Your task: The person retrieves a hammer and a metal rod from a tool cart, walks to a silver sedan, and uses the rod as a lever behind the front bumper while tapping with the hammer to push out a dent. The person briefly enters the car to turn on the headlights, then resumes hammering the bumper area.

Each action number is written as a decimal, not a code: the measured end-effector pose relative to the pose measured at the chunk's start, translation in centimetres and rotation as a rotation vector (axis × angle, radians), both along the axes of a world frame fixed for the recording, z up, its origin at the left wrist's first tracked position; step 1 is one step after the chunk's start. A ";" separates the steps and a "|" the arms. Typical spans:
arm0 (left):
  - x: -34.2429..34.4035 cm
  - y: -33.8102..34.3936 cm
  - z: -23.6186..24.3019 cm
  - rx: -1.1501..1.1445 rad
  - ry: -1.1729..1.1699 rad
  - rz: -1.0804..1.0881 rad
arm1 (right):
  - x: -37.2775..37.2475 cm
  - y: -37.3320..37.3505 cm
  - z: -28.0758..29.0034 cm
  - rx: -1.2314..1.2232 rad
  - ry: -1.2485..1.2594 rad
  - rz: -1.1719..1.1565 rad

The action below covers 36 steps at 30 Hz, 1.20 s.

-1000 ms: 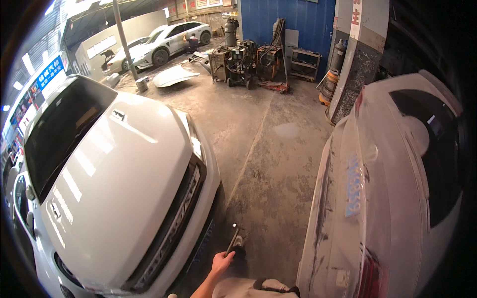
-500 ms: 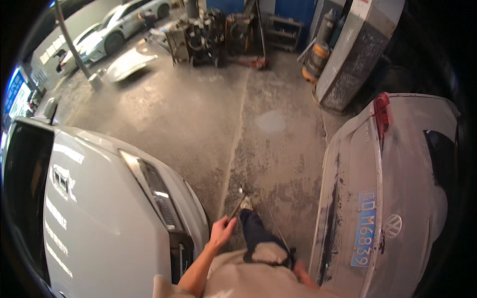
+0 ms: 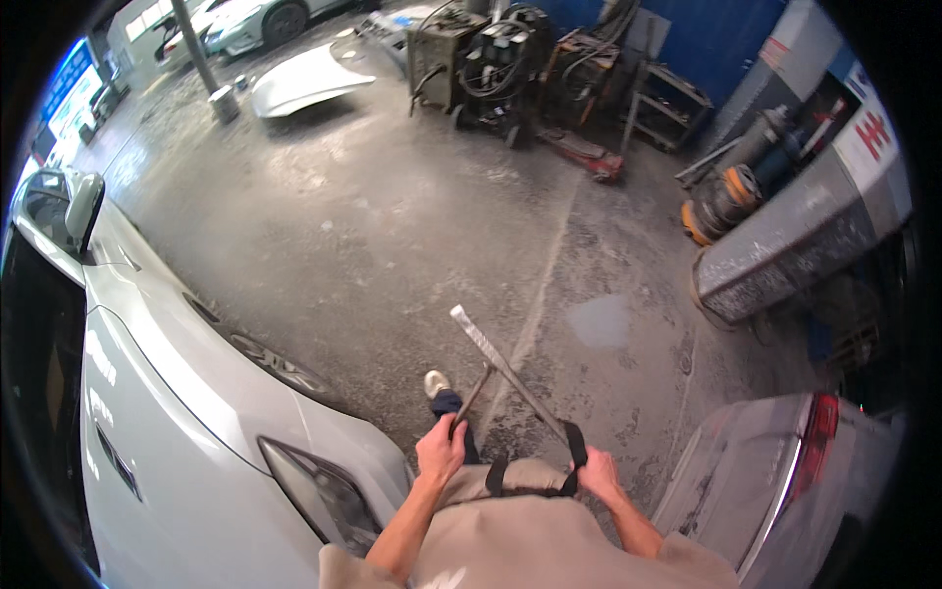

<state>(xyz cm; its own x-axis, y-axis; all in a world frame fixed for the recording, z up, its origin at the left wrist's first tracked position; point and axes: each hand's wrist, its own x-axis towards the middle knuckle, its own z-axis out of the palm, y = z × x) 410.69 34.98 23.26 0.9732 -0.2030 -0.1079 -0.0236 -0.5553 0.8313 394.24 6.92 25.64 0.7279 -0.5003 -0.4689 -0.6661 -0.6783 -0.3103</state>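
Observation:
My left hand (image 3: 442,450) is closed around the lower end of a thin dark rod-handled tool (image 3: 473,399). Its far end meets a long metal bar (image 3: 533,401), and I cannot make out the tool's head there. The bar slants from upper left down toward my right hand (image 3: 597,473), which is closed at its lower end. A pale, flat, ridged tip (image 3: 471,329) forms the bar's far end. A black strap (image 3: 576,447) loops by my right fingers, partly hiding the grip. Both tools are in front of my waist, above the floor.
A white car (image 3: 196,393) stands close on the left, a grey car (image 3: 736,471) on the right. Ahead are a loose white panel (image 3: 309,80), wheeled machines (image 3: 500,64), a red floor jack (image 3: 589,157), an orange-black vacuum (image 3: 724,201) and a pillar (image 3: 785,250).
The view has swung left and I have stepped forward. My right hand has come up from low beside my body with the long bar. My left hand still holds the rod-handled tool.

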 end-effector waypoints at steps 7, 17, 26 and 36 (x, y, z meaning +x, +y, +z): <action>28.4 5.0 0.6 0.177 -0.112 0.206 | 29.3 3.3 2.9 -0.044 0.108 0.215; 63.2 14.5 -3.2 0.091 -0.375 0.669 | 71.3 8.4 -0.2 0.055 0.158 0.417; 88.7 26.2 -0.8 0.173 -0.218 0.937 | 109.5 20.6 0.6 -0.021 0.199 0.756; 123.4 47.8 -0.3 0.108 -0.290 1.083 | 146.2 42.1 2.2 -0.028 0.036 0.884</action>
<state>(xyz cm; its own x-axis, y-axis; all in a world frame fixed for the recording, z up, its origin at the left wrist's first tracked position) 534.08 82.78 23.00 0.6220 0.7608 0.1853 0.3300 -0.4692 0.8191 540.40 49.05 27.80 0.8385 0.2269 -0.4954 0.0964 -0.9566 -0.2749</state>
